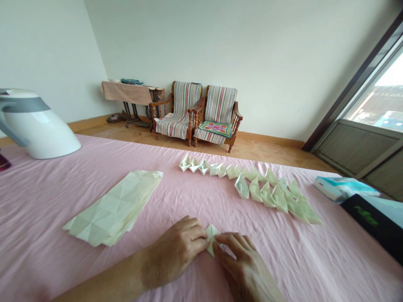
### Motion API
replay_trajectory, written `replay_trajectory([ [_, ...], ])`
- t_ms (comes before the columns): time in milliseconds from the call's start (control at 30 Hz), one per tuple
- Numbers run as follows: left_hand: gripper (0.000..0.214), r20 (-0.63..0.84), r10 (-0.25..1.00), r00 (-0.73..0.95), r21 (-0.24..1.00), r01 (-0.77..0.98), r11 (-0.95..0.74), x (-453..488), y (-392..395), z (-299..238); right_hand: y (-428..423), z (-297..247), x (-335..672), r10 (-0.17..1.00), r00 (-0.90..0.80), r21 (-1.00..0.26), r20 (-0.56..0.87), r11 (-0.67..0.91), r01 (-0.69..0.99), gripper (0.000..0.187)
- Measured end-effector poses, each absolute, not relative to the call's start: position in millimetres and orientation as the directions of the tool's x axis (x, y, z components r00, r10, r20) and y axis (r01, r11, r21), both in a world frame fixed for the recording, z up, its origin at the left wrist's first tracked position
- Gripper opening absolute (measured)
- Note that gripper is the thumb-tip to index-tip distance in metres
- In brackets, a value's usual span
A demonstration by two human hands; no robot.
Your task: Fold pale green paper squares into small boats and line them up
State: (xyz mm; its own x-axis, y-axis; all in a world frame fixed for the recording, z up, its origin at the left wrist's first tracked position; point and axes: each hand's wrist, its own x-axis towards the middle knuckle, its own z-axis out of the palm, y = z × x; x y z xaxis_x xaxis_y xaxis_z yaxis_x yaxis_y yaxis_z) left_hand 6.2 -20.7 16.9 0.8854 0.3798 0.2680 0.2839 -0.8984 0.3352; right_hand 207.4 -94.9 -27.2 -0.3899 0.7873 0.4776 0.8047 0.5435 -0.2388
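Between my two hands a small folded piece of pale paper [212, 231] lies on the pink cloth, its pointed corner facing away from me. My left hand [179, 243] has curled fingers closed at the paper's left edge. From the other side my right hand [237, 262] pinches the right part of the paper between thumb and fingers. To the left lies a stack of creased paper sheets [116, 207]. Beyond my hands, folded paper boats [261, 193] stand in two rows that run toward the right; their far ends crowd together.
A white and grey jug [52, 130] stands at the table's far left. On the right are a tissue pack [344, 188] and a black box [371, 220]. Past the pink tablecloth [151, 157] are two wooden armchairs [217, 105] and a cloth-covered sewing table [126, 92].
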Motion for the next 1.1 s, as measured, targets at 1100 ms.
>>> replay_trajectory([
  [1100,0.029,0.156,0.265,0.952,0.145,0.243,-0.959,-5,-26,33,-101,-16,212,0.770,-0.377,-0.364,0.515,0.595,0.717,0.039],
])
